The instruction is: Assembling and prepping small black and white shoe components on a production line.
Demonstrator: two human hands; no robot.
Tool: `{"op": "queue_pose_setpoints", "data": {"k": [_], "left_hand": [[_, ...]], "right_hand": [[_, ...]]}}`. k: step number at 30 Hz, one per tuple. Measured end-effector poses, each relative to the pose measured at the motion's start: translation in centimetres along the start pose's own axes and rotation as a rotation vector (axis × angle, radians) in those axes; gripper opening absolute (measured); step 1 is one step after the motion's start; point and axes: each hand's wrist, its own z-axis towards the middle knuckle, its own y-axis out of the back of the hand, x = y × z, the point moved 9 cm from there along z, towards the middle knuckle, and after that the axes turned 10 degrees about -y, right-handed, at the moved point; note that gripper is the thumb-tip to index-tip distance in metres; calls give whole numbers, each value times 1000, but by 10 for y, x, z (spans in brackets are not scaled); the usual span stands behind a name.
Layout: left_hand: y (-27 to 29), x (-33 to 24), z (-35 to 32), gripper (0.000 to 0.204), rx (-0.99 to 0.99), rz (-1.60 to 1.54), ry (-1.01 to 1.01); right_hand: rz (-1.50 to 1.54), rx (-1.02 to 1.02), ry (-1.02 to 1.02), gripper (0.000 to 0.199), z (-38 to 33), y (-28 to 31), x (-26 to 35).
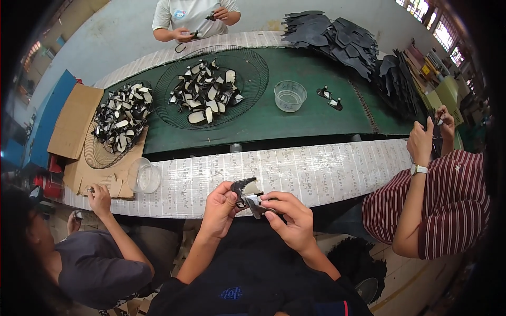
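Note:
In front of my chest, above the near edge of the table, both hands grip one black shoe-upper piece (250, 194) with a cream lining. My left hand (219, 204) holds its left side, thumb pressed on the black part. With fingers and thumb pinched, my right hand (291, 215) has its right lower side, where a small pale patch shows. Similar black-and-cream pieces lie heaped in a round wire basket (256, 79) across the table. A smaller wire basket (96, 152) at the left bears another heap.
Two see-through plastic bowls, one on the green belt (290, 96), one by the cardboard (144, 176), stand near. Two loose pieces (329, 98) lie on the green surface (242, 124). Stacked black sheets (337, 39) fill the far right. Co-workers sit left and right; another stands opposite.

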Motion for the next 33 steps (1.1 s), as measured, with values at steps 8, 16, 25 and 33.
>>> {"op": "queue_pose_setpoints", "data": {"k": [8, 16, 25, 33], "left_hand": [[-1, -4, 4, 23, -22, 4, -10], [-1, -5, 3, 25, -11, -26, -3], [0, 0, 6, 32, -23, 11, -6], [3, 2, 4, 32, 13, 11, -17]], "right_hand": [[375, 88, -107, 19, 1, 1, -11], [417, -38, -89, 20, 0, 21, -23], [382, -76, -72, 20, 0, 27, -28], [380, -103, -82, 20, -2, 29, -30]]}}
